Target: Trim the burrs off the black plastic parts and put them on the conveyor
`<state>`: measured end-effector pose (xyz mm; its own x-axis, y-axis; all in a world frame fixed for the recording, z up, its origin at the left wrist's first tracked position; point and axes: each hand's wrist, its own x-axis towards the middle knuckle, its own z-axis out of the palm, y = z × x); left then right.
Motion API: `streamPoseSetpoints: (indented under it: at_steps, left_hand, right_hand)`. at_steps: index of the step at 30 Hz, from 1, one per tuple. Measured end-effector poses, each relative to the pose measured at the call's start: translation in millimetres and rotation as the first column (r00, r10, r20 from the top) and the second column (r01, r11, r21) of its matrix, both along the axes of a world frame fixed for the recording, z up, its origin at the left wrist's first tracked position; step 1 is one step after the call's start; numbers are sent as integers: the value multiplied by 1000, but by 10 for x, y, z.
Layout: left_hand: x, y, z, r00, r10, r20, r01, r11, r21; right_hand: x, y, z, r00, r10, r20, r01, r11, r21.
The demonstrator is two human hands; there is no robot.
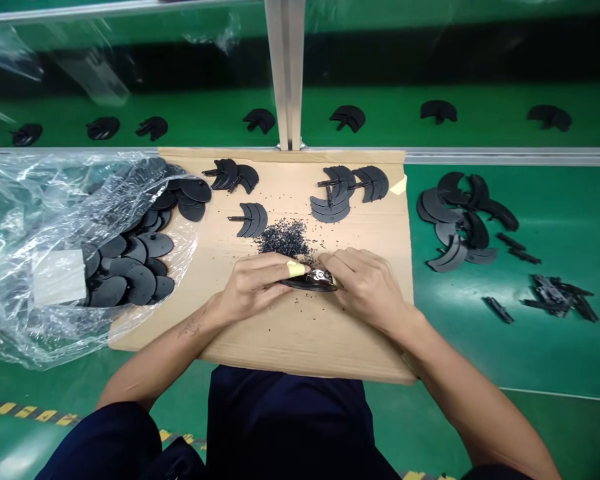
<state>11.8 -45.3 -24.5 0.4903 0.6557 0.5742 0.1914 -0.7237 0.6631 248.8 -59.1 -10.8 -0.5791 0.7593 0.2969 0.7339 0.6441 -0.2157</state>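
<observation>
My left hand [253, 285] pinches a flat black plastic piece [307, 285] edge-on over a cardboard sheet [300, 333]; one finger wears yellowish tape. My right hand [367, 283] is closed on a small metal-tipped tool [324, 275] pressed against the same piece. Just beyond the hands lies a heap of black shavings [285, 239]. Fan-shaped black pieces [250, 219] lie further back on the cardboard, with stacked ones [233, 175] at the left and a group [347, 190] at the right.
A clear plastic bag [55, 253] full of black discs [135, 267] lies at the left. Trimmed black pieces [463, 217] and black scrap strips [555, 297] lie on the green bench at the right. Several black parts [349, 117] sit on the green conveyor behind an aluminium post [285, 73].
</observation>
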Motion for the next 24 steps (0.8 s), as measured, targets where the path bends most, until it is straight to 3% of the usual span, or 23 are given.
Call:
streamPoseSetpoints:
  at_steps: [5,10,13,18,24]
  left_hand:
    - [10,-14,9,1000,-24,2,24,1000,5]
    - [8,-4,63,1000,5,-1,-5,1000,-28]
    - [4,7,107,1000,-1,-17,0,1000,-24]
    - [6,22,136,988,20,-156,-14,999,43]
    - [-50,65,106,969,105,-224,-84,991,103]
  right_hand:
    - [-24,-55,-31,999,-46,11,46,999,-19]
    - [3,-40,-40,995,-67,-77,60,995,-85]
    - [14,3,-12,994,-113,-9,113,994,-4]
    - [-22,32,7,992,-52,119,48,998,37]
    - [46,77,5,995,-96,-35,93,992,-88]
